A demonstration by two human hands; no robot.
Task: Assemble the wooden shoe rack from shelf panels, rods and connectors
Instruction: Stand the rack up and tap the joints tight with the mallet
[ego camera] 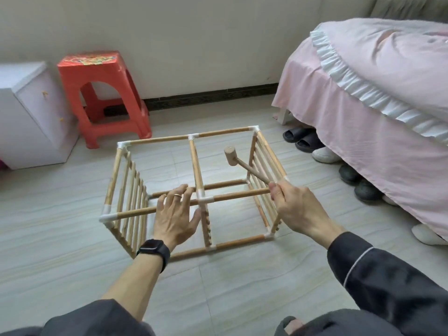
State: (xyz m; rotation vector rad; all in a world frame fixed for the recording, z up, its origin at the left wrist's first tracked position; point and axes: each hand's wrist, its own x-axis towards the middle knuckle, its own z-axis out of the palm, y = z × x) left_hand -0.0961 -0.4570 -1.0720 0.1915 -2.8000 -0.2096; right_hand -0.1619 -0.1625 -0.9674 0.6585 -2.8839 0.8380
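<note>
The wooden shoe rack lies on its side on the tiled floor, a box of rods joined by white connectors, with a slatted shelf panel at each end. My left hand rests flat, fingers straight, on the near top rod left of the middle connector. My right hand grips the handle of a small wooden mallet. The mallet's head hangs in the air above the rack's right half.
A red plastic stool and a white cabinet stand against the wall at the left. A bed with pink covers fills the right, with several shoes under its edge. Bare tiled floor lies in front of the rack.
</note>
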